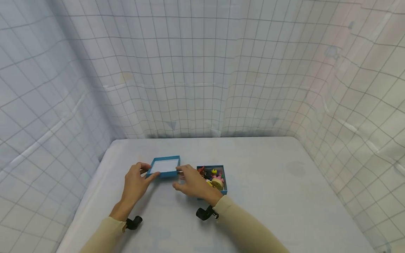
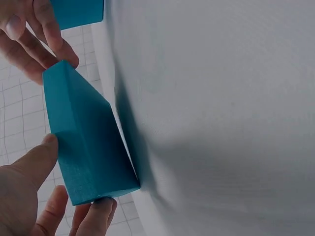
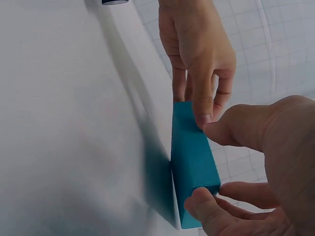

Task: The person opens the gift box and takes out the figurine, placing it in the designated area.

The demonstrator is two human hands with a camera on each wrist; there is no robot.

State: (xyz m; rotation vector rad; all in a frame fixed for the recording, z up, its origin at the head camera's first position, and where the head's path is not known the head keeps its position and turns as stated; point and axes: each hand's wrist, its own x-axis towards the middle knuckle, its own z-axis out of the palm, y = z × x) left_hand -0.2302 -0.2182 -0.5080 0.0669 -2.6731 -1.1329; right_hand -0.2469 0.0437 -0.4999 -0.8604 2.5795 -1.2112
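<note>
pinching the lid (image 1: 165,165) left of the box (image 1: 224,192): left hand (image 1: 134,182); nearer the box, right hand (image 1: 193,182), spread, touches the lid.

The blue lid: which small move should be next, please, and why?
Probably lower the blue lid flat onto the table: a gap shows beneath it, its white inside faces up, and the left hand pinches it while the right hand touches its end.

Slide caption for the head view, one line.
Left hand holding a shallow blue lid as the right hand touches its edge, beside a box of small colourful items.
</note>
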